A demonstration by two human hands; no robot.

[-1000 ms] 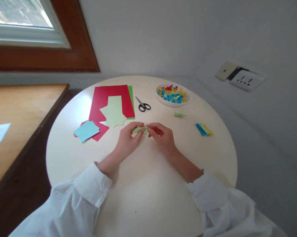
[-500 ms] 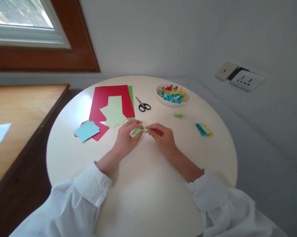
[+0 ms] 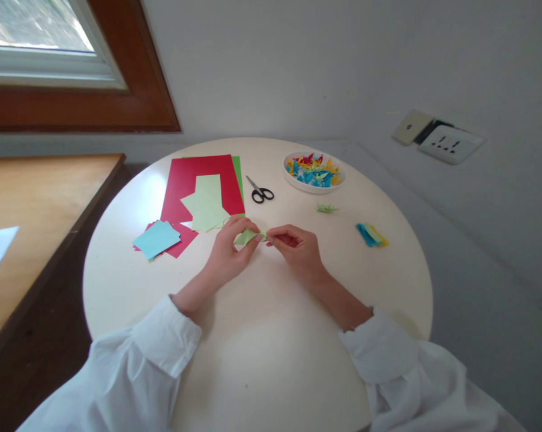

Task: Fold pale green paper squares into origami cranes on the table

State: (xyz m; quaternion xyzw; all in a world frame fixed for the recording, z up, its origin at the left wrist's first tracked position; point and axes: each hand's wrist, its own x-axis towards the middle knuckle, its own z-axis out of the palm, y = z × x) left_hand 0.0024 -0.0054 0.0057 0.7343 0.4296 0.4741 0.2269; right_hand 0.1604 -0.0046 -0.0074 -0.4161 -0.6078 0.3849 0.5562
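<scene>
A small folded piece of pale green paper (image 3: 246, 237) is held between both hands over the middle of the table. My left hand (image 3: 231, 249) pinches it between thumb and fingers, and part of the paper shows inside that grip. My right hand (image 3: 298, 249) pinches its right end with the fingertips. The fingers cover some of the folds. Just beyond my left hand lie pale green sheets (image 3: 206, 201) on a large red sheet (image 3: 176, 186). Black-handled scissors (image 3: 260, 192) rest beyond the hands, blades pointing away.
A white dish (image 3: 313, 188) of colourful folded paper pieces stands at the back right. Nearer are a small green paper cluster (image 3: 327, 209) and blue and yellow folded papers (image 3: 371, 235). Light blue squares (image 3: 157, 239) lie over red ones at left on the round white table (image 3: 252, 360).
My left fingers have shifted slightly on the green paper, and my left thumb now presses closer to its middle. Both hands keep hold of it.
</scene>
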